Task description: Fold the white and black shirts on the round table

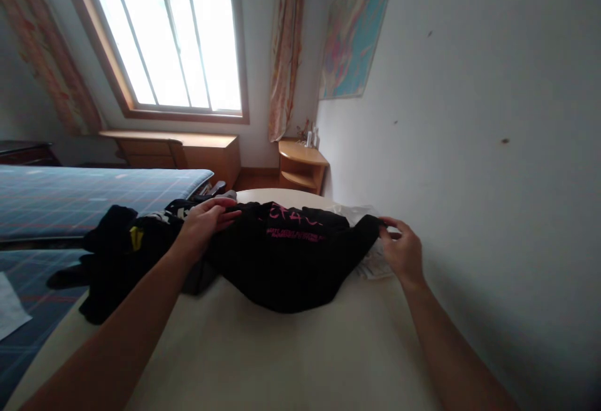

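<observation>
A black shirt (pixel 286 273) with pink lettering hangs in a sagging curve between my hands, low over a pale round table (pixel 300 361). My left hand (pixel 206 223) pinches its upper left edge. At the other end, my right hand (pixel 404 251) grips a corner between thumb and fingers. A heap of dark clothes (pixel 117 248), with a yellow patch and white markings, lies by my left forearm. Behind the shirt's right end, a clear plastic bag (pixel 375 264) rests on the table, partly covered.
A bed with a blue plaid mattress (pixel 94 201) stands to the left. White wall (pixel 469 179) rises close on the right. Farther back are a wooden desk (pixel 206 141) under the window and a small corner shelf (pixel 305 154).
</observation>
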Action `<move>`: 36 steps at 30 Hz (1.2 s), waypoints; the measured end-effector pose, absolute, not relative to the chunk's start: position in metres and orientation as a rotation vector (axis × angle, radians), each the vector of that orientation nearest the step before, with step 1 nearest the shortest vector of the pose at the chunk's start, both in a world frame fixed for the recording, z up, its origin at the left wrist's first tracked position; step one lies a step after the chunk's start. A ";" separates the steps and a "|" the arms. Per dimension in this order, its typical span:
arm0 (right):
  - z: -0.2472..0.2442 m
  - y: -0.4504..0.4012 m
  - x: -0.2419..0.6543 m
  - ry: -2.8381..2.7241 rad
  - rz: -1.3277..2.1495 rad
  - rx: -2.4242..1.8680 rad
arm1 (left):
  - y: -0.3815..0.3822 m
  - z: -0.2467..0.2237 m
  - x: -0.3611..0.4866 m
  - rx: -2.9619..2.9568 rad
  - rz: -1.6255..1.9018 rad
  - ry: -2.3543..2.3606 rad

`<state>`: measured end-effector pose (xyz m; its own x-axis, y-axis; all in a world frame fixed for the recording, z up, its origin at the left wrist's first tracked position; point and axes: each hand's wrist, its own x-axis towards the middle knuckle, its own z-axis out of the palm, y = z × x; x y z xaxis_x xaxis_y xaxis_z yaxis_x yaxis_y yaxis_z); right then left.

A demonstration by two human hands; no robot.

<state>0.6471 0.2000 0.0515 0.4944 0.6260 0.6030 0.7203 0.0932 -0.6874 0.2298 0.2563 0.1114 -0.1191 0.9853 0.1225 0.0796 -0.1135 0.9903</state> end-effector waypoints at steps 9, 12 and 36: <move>0.040 0.202 0.623 -1.675 -0.098 -1.499 | 0.223 0.104 0.250 2.271 0.567 1.711; 0.032 0.206 0.629 -1.670 -0.102 -1.573 | 0.210 0.106 0.253 2.374 0.102 1.793; 0.068 0.167 0.685 -1.287 0.178 -1.606 | 0.220 0.073 0.185 2.328 0.486 2.116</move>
